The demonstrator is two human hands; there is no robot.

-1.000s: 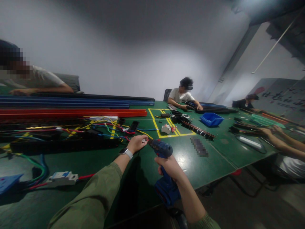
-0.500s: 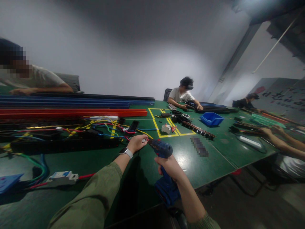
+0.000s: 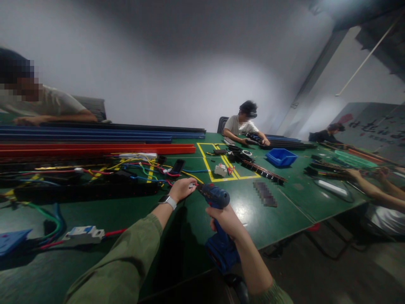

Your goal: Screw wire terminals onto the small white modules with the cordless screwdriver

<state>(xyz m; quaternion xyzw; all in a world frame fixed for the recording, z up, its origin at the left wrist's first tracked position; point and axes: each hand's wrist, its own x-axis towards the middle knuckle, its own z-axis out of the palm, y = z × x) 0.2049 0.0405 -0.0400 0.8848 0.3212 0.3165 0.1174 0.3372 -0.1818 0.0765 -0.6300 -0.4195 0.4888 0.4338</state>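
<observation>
My right hand point(image 3: 226, 218) is wrapped round the handle of a blue cordless drill point(image 3: 216, 196). Its bit end points left, towards the fingers of my left hand point(image 3: 182, 190). Those fingers are closed on a small whitish part point(image 3: 192, 185) right at the drill's tip; its kind is too small to make out. Red and yellow wires point(image 3: 189, 175) run close by my left fingertips. Just behind them a small black rectangular piece point(image 3: 176, 167) rests on the green table point(image 3: 180, 219). The drill's battery end hangs near the table's front edge.
To the left lie a black strip point(image 3: 85, 193), tangled wires and a grey circuit breaker point(image 3: 85, 234). Red rails point(image 3: 155, 149) and blue rails point(image 3: 152, 137) stretch behind. Another breaker point(image 3: 220, 169) and a blue bin point(image 3: 281, 157) stand ahead. Several co-workers point(image 3: 242, 124) sit around.
My hands and the drill keep nearly the same place. At the far right, a co-worker's hands have shifted slightly.
</observation>
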